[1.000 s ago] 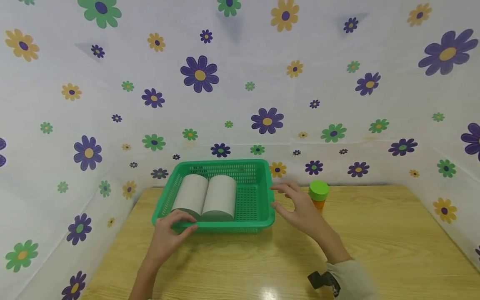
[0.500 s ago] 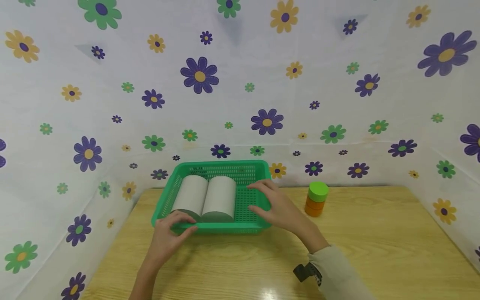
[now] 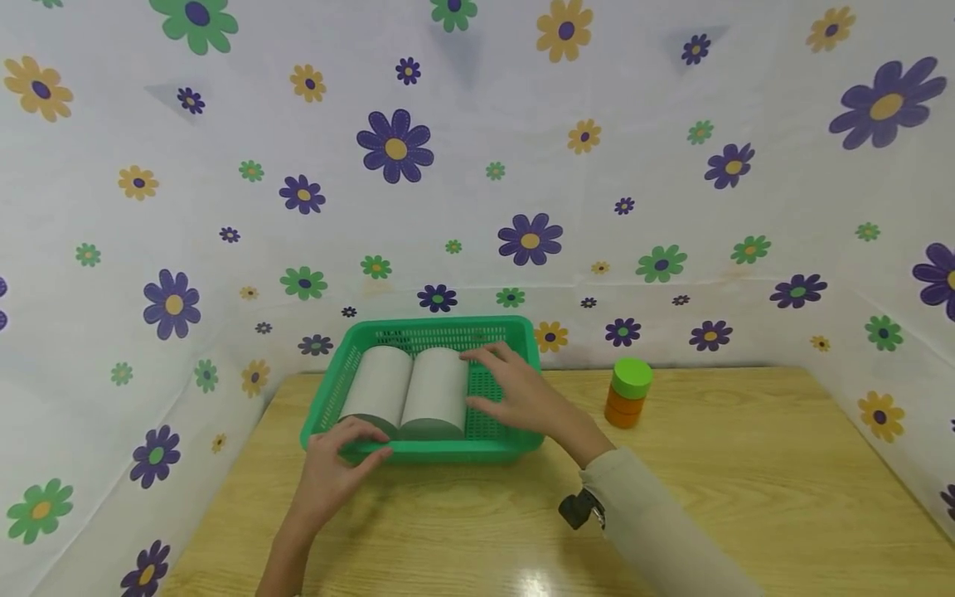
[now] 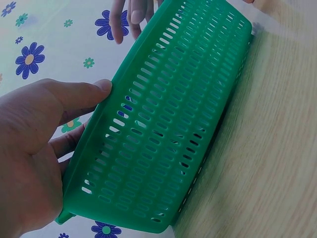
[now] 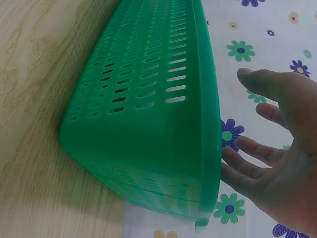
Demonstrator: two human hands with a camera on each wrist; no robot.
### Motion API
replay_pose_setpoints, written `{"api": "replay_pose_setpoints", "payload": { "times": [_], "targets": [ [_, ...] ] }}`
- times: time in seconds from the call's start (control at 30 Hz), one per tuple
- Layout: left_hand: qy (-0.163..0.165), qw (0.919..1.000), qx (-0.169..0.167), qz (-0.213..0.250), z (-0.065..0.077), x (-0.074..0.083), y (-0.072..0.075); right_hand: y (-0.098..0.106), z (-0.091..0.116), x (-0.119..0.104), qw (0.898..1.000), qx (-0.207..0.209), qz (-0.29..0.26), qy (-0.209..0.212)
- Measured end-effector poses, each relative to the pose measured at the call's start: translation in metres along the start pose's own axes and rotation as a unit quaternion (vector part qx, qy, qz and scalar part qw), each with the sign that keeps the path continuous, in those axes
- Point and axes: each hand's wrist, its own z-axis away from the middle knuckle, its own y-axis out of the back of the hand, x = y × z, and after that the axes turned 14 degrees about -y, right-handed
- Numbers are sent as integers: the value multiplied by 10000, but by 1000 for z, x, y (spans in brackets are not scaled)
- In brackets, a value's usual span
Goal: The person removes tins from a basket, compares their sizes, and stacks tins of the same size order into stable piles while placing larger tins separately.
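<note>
A green plastic basket [image 3: 466, 452] with slotted walls stands on the wooden table. Two smooth white cylinders lie side by side in it, the left cylinder [image 3: 379, 383] and the right cylinder [image 3: 435, 390]. My left hand [image 3: 334, 468] grips the basket's front rim near the left corner; in the left wrist view its thumb is on the outer side and the fingers pass behind the rim. My right hand [image 3: 518, 398] is over the basket's right part, fingers spread and nothing held. Its fingertips are at the right cylinder's edge; whether they touch it I cannot tell.
An orange jar with a green lid [image 3: 628, 394] stands on the table [image 3: 716, 481] to the right of the basket. Behind the table hangs a white flower-printed sheet [image 3: 462, 191], close to the basket's back rim.
My right hand has moved left from beyond the basket's right rim, near the jar, to over the basket beside the right cylinder. The left hand keeps its hold on the rim.
</note>
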Motion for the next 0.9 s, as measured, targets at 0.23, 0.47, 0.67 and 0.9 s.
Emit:
{"api": "replay_pose_setpoints", "payload": {
  "times": [0.23,0.47,0.67,0.9],
  "targets": [
    [43,10000,25,54,-1,1,-1,-1,-18,-6,9992,-296,147,-223],
    [126,9999,-12,-3,1,0,-1,-6,-33,-11,9955,-736,129,-591],
    [43,10000,24,14,0,-1,1,-14,-44,-14,9889,-995,-264,-1075],
    [-14,9999,-15,104,-1,0,1,-26,-51,-14,9814,-1060,-550,-1505]
  ]
}}
